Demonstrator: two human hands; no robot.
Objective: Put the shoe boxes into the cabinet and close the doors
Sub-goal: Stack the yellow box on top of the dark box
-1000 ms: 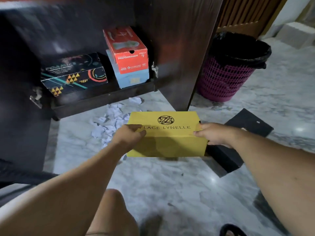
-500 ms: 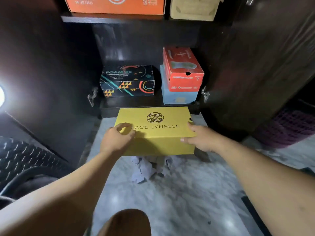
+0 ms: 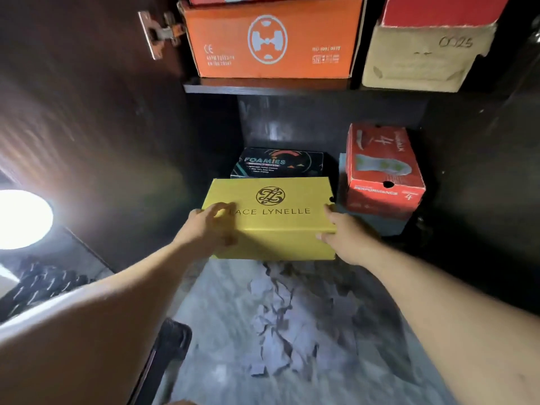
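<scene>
A: What do the hands hold?

B: A yellow box (image 3: pixel 273 217). The left hand (image 3: pixel 209 229) grips its left end, with fingers curled over the lid. The right hand (image 3: pixel 344 235) grips the right end, with the thumb on the front side and fingers round the corner.

A: Where is the box?

B: In the middle, at the front of the low shelf of the cabinet (image 3: pixel 321 121). I cannot tell if its bottom touches the shelf.

A: What is near it?

B: At 12 o'clock from it sits a black box (image 3: pixel 277 162) (it says FOAMIES), just behind and partly hidden. At 2 o'clock is a red box (image 3: pixel 382 168), and it lies on top of a blue box (image 3: pixel 377 223).

A: And up high?

B: On the shelf above, at 12 o'clock, is an orange box (image 3: pixel 271 39). A tan box (image 3: pixel 423 57) is beside it at 1 o'clock, with a red lid (image 3: pixel 441 10) on it.

A: And down low?

B: Paper scraps (image 3: pixel 280 317) lie on the marble floor (image 3: pixel 222 331) at 6 o'clock. The left door (image 3: pixel 87 127) stands open at 9 o'clock, with a metal hinge (image 3: pixel 157 32) near its top.
</scene>
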